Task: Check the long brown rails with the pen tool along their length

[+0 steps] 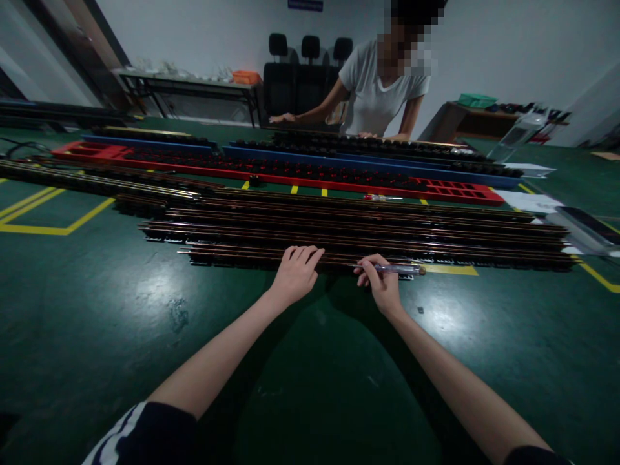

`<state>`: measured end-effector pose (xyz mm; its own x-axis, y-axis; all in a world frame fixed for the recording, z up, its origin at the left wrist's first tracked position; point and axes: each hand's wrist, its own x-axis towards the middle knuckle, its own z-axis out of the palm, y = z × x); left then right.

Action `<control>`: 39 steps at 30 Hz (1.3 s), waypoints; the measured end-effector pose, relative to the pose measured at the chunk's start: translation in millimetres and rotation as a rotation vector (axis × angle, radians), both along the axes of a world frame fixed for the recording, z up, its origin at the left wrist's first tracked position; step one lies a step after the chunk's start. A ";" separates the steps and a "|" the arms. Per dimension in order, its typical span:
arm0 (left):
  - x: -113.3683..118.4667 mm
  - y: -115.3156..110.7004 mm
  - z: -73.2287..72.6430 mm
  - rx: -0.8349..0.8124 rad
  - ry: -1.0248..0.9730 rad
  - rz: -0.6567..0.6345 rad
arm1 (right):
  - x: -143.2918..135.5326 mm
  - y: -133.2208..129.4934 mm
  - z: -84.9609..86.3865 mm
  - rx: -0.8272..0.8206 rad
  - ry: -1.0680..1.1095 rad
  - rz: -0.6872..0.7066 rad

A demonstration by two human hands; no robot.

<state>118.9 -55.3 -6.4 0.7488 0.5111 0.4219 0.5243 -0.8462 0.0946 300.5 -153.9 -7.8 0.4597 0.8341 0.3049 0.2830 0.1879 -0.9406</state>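
Several long dark strips with copper-coloured rods [368, 227] lie side by side across the green table. My left hand [296, 274] rests on the nearest strip, fingers spread a little and holding nothing. To its right, my right hand [380, 281] is closed around a screwdriver [402, 268] with a clear handle. The screwdriver lies almost level, its thin tip pointing left at the front edge of the nearest strip. What the tip touches is too small to tell.
Behind the strips runs a long red tray [213, 169], with blue trays [387, 164] beyond it. Another screwdriver [382, 197] lies by the red tray. A person [382, 90] stands across the table. A clear box [588, 229] and a bottle [520, 132] are at right.
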 end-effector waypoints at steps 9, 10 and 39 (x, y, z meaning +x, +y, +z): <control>1.6 0.5 -1.0 0.026 -0.035 0.008 | 0.3 -0.5 -0.9 0.000 -0.002 0.003; 1.6 0.6 -1.1 0.032 -0.038 0.013 | -0.1 -0.4 -0.8 -0.001 -0.003 0.007; 0.5 -4.6 -1.2 0.061 -0.029 0.117 | -3.8 -0.5 2.8 -0.019 -0.050 0.038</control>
<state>119.3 -60.0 -7.6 0.6727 0.5668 0.4756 0.6174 -0.7842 0.0612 296.7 -154.4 -5.0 0.4119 0.8567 0.3104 0.3229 0.1813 -0.9289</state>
